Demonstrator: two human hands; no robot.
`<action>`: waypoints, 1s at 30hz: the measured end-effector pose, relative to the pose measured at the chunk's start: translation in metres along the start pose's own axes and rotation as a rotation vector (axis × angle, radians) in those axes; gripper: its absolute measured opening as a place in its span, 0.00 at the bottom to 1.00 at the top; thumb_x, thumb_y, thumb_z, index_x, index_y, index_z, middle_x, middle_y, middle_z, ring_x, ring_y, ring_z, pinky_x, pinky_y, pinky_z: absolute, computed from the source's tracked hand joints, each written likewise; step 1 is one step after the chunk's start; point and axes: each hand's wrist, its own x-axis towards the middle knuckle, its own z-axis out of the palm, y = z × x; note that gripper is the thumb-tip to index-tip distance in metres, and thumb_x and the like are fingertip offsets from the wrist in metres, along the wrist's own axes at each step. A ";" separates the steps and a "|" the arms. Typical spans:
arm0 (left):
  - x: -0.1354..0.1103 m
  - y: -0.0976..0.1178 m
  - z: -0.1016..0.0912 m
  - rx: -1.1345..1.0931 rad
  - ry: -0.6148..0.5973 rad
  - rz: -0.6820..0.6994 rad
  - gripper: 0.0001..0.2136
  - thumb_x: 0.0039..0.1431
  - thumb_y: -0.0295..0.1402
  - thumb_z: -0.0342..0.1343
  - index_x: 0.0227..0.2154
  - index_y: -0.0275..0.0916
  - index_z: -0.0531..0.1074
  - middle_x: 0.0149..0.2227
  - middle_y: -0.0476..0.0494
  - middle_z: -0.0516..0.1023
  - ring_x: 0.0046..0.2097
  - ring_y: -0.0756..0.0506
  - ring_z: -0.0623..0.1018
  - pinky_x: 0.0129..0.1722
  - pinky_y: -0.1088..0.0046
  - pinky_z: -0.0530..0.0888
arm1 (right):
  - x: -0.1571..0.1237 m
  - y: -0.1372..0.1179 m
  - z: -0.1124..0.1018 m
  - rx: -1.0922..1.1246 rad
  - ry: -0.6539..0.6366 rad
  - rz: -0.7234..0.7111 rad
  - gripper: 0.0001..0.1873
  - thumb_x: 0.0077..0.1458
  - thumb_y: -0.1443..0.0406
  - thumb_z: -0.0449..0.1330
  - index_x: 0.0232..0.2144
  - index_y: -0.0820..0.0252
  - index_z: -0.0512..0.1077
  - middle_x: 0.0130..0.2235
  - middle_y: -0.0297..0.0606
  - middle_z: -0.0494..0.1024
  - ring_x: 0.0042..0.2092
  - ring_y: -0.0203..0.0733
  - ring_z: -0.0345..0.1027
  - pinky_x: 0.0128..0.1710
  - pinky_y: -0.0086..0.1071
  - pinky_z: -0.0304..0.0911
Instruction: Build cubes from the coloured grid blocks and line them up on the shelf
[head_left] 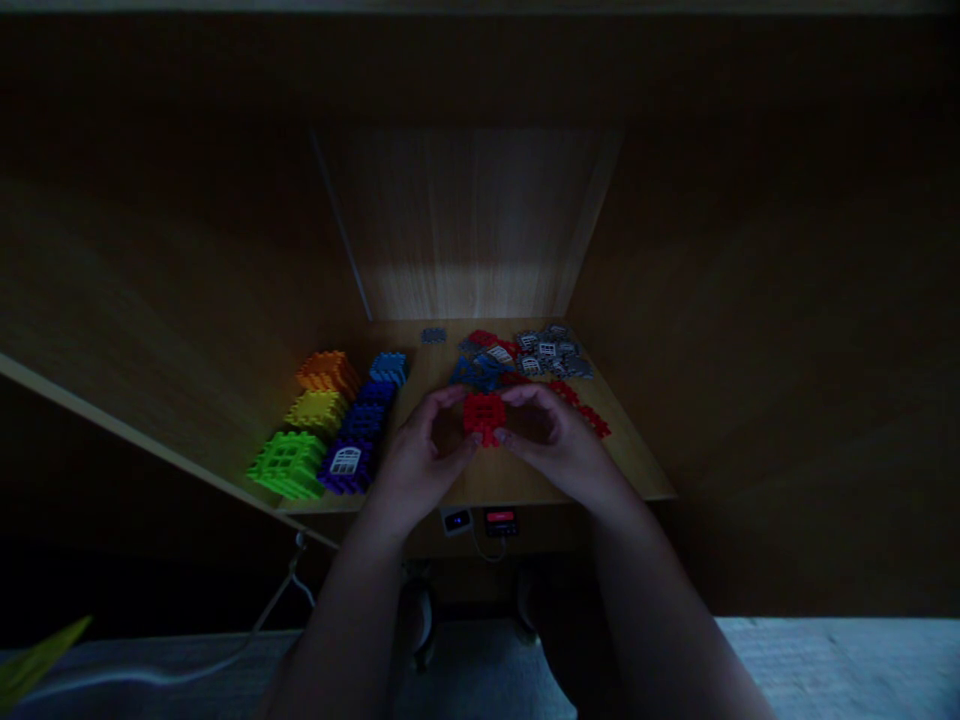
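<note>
Both my hands meet over the middle of a small wooden table (637,470), gripping one red toothed building piece (484,415) between them. My left hand (420,460) pinches its left side and my right hand (555,435) holds its right side. More loose red pieces (592,415) lie just right of my right hand. The scene is very dark.
At the left stand finished cubes: orange (326,370), yellow (315,408), green (289,462), blue (388,368) and purple with a white window (346,462). Grey window pieces (551,350) and blue pieces (480,370) are heaped at the back. Wooden walls enclose the table.
</note>
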 end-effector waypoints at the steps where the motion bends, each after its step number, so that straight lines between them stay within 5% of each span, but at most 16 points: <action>1: 0.000 0.000 0.000 -0.005 0.002 0.002 0.24 0.65 0.36 0.68 0.62 0.45 0.72 0.64 0.39 0.79 0.66 0.38 0.77 0.69 0.56 0.71 | 0.000 0.000 0.000 -0.001 -0.004 -0.001 0.19 0.60 0.60 0.73 0.52 0.49 0.75 0.54 0.37 0.81 0.58 0.47 0.75 0.63 0.47 0.69; 30: 0.000 -0.004 0.000 0.003 0.004 0.039 0.24 0.66 0.38 0.68 0.62 0.47 0.70 0.64 0.41 0.78 0.66 0.40 0.77 0.70 0.57 0.70 | 0.000 -0.003 -0.001 -0.003 -0.039 0.009 0.18 0.62 0.61 0.71 0.53 0.49 0.75 0.56 0.37 0.81 0.59 0.47 0.75 0.65 0.47 0.67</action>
